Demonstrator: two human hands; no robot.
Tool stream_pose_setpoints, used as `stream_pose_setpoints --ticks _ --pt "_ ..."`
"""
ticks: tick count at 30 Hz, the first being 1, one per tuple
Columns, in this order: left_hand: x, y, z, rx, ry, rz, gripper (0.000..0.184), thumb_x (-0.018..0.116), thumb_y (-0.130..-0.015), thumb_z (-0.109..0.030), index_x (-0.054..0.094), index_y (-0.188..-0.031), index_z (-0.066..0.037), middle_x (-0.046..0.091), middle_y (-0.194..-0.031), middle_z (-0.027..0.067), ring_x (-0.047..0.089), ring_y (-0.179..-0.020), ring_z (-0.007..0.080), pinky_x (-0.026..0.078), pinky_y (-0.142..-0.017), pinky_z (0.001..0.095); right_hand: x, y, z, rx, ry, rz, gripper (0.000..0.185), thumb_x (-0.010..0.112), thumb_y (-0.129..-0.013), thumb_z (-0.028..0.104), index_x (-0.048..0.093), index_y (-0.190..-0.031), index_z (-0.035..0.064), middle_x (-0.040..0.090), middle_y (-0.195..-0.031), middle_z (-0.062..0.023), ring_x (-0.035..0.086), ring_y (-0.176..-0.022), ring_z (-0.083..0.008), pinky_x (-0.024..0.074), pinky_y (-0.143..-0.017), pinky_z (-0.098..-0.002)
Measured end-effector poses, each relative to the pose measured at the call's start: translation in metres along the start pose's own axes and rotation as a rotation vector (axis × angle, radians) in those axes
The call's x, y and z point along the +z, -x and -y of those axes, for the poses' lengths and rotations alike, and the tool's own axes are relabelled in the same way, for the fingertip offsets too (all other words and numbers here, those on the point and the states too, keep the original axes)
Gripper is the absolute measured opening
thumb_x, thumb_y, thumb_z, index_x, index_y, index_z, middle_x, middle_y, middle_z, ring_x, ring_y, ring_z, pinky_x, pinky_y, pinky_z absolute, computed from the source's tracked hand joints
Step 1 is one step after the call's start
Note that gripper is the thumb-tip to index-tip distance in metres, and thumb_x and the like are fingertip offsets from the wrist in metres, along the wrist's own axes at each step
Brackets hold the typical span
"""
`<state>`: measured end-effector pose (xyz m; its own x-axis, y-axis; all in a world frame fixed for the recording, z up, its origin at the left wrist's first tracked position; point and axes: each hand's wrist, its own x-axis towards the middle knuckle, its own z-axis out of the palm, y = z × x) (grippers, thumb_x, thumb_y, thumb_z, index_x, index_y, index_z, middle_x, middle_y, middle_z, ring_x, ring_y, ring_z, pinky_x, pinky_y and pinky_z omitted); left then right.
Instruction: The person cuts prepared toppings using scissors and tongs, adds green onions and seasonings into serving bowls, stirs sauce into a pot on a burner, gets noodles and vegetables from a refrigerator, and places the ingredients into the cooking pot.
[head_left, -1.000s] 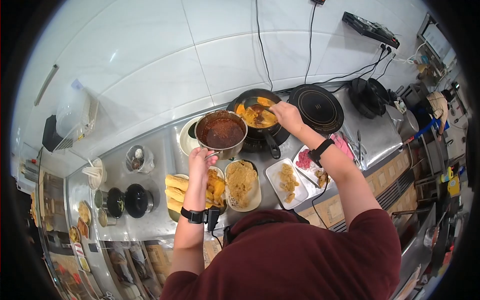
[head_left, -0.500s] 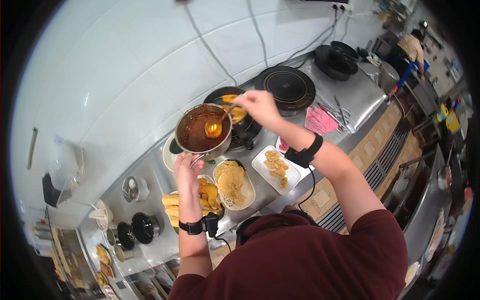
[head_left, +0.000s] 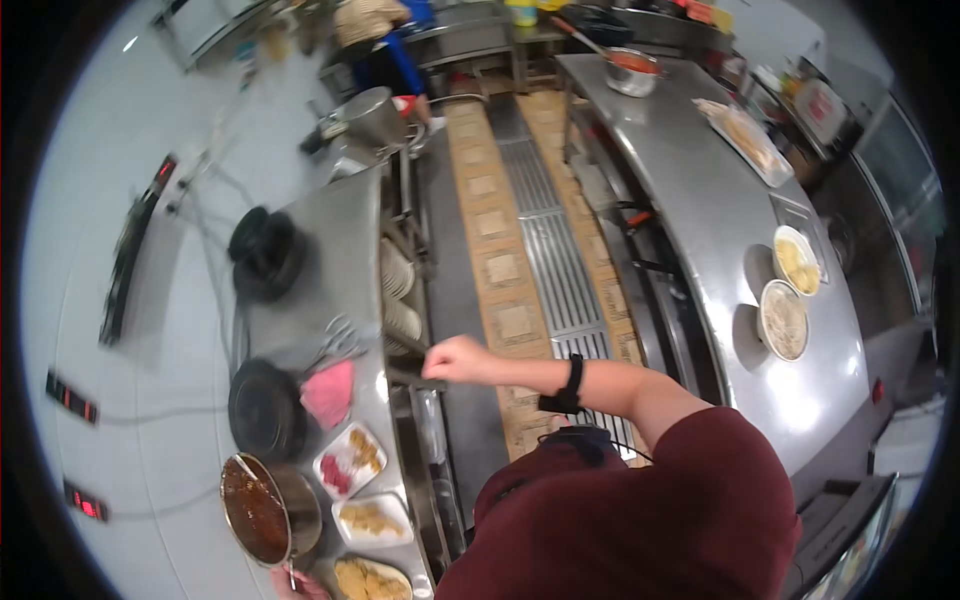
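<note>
At the lower left I see a steel saucepan (head_left: 300, 510) of dark red-brown sauce, with a spoon (head_left: 258, 475) leaning inside it. My left hand (head_left: 300, 583) is closed on the saucepan's handle, partly cut off by the bottom edge. Out over the aisle beside the counter is my right hand (head_left: 460, 360), its fingers curled with nothing visible in them. Near the saucepan are a white tray of pale yellow pieces (head_left: 375, 520), a white tray with pink and brown bits (head_left: 350, 460), and a dish of yellow crumbs (head_left: 370, 582).
On the left counter (head_left: 330, 240) are a round black hot plate (head_left: 266, 408), a pink cloth (head_left: 328, 392) and black pans (head_left: 268, 255). Across the tiled aisle, a steel table (head_left: 690, 220) carries bowls (head_left: 783, 320) and a pot of red sauce (head_left: 632, 72). Another person (head_left: 370, 25) stands far back.
The view has swung right along the aisle. My right hand has let go of the spoon, which stays in the saucepan, and has moved off over the aisle. My left hand keeps the handle.
</note>
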<state>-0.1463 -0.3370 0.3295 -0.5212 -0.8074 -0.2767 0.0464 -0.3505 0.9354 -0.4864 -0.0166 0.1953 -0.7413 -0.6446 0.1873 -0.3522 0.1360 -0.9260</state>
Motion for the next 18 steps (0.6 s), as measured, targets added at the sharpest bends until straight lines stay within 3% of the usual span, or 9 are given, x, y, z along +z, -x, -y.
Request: stream_pose_setpoints --ticks 1,2,3,4,6,8,11,14,18 --pt "0.028 -0.002 -0.002 -0.029 -0.097 0.044 0.032 0.055 -0.083 -0.020 0.051 -0.109 -0.003 0.059 -0.094 0.0087 0.058 -0.078 0.0174 0.048 -0.074 0.0268 -0.036 0.016 -0.033 0.091 -0.058 -0.095 0.018 0.069 -0.072 0.020 0.061 -0.073 0.0039 0.063 -0.070 -0.0048 0.057 -0.063 -0.0119 0.0450 -0.058 -0.0268" --pt "0.054 -0.002 0.008 -0.053 -0.183 0.084 0.038 0.057 -0.082 -0.024 0.050 -0.114 -0.006 0.059 -0.097 0.0093 0.058 -0.079 0.0203 0.047 -0.078 0.0307 -0.080 0.039 -0.042 0.353 -0.006 -0.155 0.023 0.072 -0.069 0.021 0.057 -0.066 0.0044 0.058 -0.063 -0.0022 0.054 -0.059 -0.0100 0.0432 -0.054 -0.0255" --pt "0.078 -0.002 0.019 -0.077 -0.263 0.118 0.045 0.059 -0.081 -0.028 0.049 -0.119 -0.008 0.059 -0.099 0.0100 0.059 -0.081 0.0233 0.047 -0.083 0.0345 -0.116 0.061 -0.058 0.410 0.056 -0.242 0.025 0.073 -0.069 0.024 0.057 -0.066 0.0044 0.057 -0.061 -0.0024 0.053 -0.057 -0.0104 0.0432 -0.054 -0.0255" --pt "0.129 -0.005 0.032 -0.151 0.103 0.218 0.016 0.050 -0.084 -0.007 0.054 -0.097 0.002 0.059 -0.086 0.0046 0.056 -0.071 0.0069 0.047 -0.056 0.0139 -0.148 0.080 -0.072 0.463 0.121 -0.327 0.028 0.073 -0.068 0.027 0.057 -0.066 0.0043 0.056 -0.059 -0.0026 0.052 -0.055 -0.0107 0.0431 -0.053 -0.0254" --pt "0.241 0.001 0.059 -0.057 0.003 0.049 0.011 0.051 -0.081 -0.010 0.052 -0.090 -0.003 0.053 -0.074 0.0006 0.050 -0.061 0.0055 0.037 -0.048 0.0127 -0.198 0.108 -0.099 0.545 -0.001 -0.466 0.031 0.071 -0.072 0.029 0.054 -0.067 0.0040 0.053 -0.058 -0.0008 0.050 -0.054 -0.0083 0.0408 -0.050 -0.0237" --pt "0.289 -0.043 0.100 -0.096 -0.001 0.244 0.011 0.050 -0.083 -0.009 0.051 -0.092 -0.004 0.054 -0.072 0.0021 0.051 -0.057 0.0080 0.042 -0.047 0.0160 -0.238 0.124 -0.132 0.730 -0.210 -0.553 0.024 0.067 -0.077 0.024 0.053 -0.071 0.0062 0.049 -0.060 0.0032 0.043 -0.055 -0.0044 0.0359 -0.049 -0.0216" --pt "0.395 -0.090 0.161 -0.143 -0.110 0.452 0.014 0.050 -0.083 -0.006 0.049 -0.096 -0.005 0.055 -0.070 0.0026 0.051 -0.052 0.0101 0.043 -0.044 0.0205 -0.291 0.143 -0.199 0.832 -0.265 -0.703 0.020 0.064 -0.079 0.023 0.052 -0.073 0.0070 0.047 -0.061 0.0048 0.042 -0.057 -0.0030 0.0345 -0.050 -0.0196" --pt "0.516 -0.141 0.228 -0.239 -0.176 0.659 0.013 0.049 -0.084 -0.008 0.049 -0.097 -0.006 0.056 -0.070 0.0045 0.053 -0.050 0.0118 0.045 -0.043 0.0227 -0.336 0.133 -0.202 0.809 0.069 -0.679 0.023 0.065 -0.076 0.022 0.053 -0.069 0.0046 0.047 -0.061 0.0036 0.043 -0.057 -0.0061 0.0377 -0.052 -0.0208" --pt "0.679 -0.202 0.328 -0.351 -0.370 0.922 0.012 0.045 -0.087 -0.012 0.048 -0.096 -0.005 0.055 -0.071 0.0055 0.054 -0.051 0.0135 0.047 -0.045 0.0246 -0.374 0.114 -0.211 0.918 -0.039 -0.809 0.015 0.064 -0.077 0.015 0.059 -0.085 0.0037 0.052 -0.067 0.0043 0.046 -0.059 -0.0059 0.0388 -0.053 -0.0197"
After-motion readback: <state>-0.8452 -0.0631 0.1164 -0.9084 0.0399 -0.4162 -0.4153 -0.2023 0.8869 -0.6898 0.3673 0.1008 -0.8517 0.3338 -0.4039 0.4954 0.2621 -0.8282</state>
